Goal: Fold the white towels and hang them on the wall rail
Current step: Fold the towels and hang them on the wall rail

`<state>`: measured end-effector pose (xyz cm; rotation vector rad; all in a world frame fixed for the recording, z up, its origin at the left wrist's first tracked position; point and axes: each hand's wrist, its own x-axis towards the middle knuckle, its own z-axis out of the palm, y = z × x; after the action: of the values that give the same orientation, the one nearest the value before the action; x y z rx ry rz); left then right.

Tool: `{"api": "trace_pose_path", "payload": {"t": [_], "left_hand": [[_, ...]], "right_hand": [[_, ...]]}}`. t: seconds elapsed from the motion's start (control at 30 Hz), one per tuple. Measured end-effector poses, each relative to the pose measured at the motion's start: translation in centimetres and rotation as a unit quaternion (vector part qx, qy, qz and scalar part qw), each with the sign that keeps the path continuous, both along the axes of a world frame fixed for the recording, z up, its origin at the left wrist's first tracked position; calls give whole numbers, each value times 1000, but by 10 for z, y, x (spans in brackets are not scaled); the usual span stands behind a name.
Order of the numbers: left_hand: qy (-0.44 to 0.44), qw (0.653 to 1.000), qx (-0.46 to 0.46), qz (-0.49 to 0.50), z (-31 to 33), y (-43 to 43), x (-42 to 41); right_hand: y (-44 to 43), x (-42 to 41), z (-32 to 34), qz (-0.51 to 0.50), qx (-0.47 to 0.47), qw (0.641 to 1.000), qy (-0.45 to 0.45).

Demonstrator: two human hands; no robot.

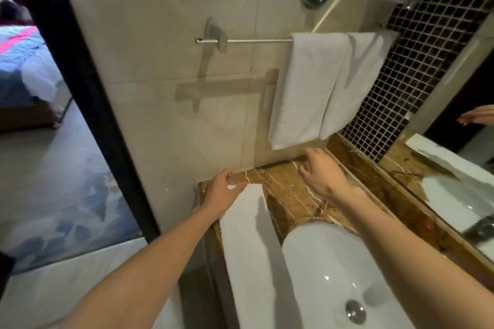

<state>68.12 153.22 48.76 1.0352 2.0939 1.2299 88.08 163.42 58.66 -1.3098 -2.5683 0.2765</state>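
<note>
My left hand pinches the far end of the folded towel on the counter, at 9 o'clock of the sink. Right hand fingers loosely apart, holding nothing, w/ two hung towels at its 12 o'clock.

A brown marble counter holds a long folded white towel, flat along its left edge. A white sink sits in the counter, just beside it. Above, a metal rail carries the left hanging towel and the right hanging towel, touching.
</note>
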Motion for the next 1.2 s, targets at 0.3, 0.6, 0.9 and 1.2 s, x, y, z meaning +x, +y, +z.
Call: {"api": "trace_pose_path", "payload": {"t": [0.3, 0.6, 0.9, 1.2], "left_hand": [[-39, 992, -102, -71, -42, -88, 39], [-106, 976, -186, -39, -82, -138, 91], [-132, 970, -202, 5, -118, -138, 123], [-173, 967, -175, 66, -124, -132, 133]], "right_hand": [[-88, 43, -86, -67, -179, 979, -64], [-117, 62, -166, -63, -323, 938, -106], [-134, 57, -219, -80, -386, 919, -34], [-131, 71, -223, -155, -398, 895, 129]]}}
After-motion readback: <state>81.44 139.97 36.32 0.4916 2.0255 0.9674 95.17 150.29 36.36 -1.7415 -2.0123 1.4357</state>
